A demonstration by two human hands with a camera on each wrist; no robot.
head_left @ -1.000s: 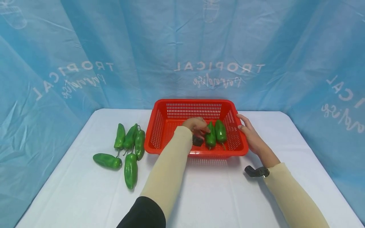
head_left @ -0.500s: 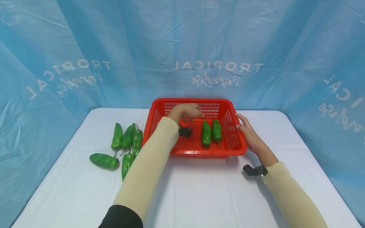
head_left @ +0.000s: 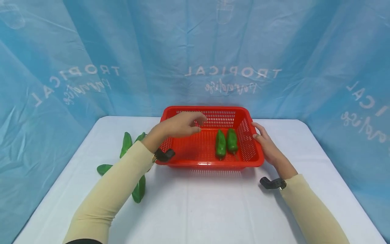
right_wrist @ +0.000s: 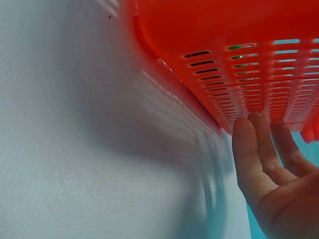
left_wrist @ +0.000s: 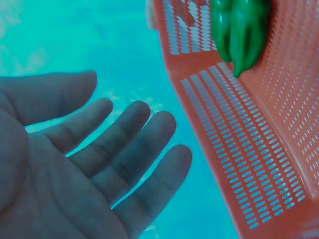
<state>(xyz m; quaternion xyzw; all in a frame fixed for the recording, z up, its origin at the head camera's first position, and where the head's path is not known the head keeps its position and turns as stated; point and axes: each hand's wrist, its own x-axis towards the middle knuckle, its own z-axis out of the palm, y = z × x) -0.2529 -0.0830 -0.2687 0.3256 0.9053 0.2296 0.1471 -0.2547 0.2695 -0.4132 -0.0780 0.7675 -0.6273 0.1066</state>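
Observation:
My left hand (head_left: 182, 125) hovers over the left part of a red plastic basket (head_left: 210, 164), holding nothing. Its fingers are spread and relaxed in the left wrist view, apart from the basket wall. Inside the basket, toward the right, two green peppers (head_left: 220, 144) lie side by side. At the basket's right side is my right hand (head_left: 269, 145), touching the rim. The right wrist view shows its extended fingers (right_wrist: 245, 144) against the slotted outer wall. Left of the basket, several more green peppers (head_left: 139, 189) lie on the table, partly hidden by my left forearm.
A white cloth covers the table (head_left: 219, 203). Blue printed sheeting (head_left: 195, 44) hangs behind it and along both sides. The basket stands near the table's back edge. Each wrist wears a black strap device (head_left: 272, 183).
My left hand has withdrawn from the two peppers in the basket and moved left, its forearm now crossing over the peppers on the table. The right hand stays at the rim.

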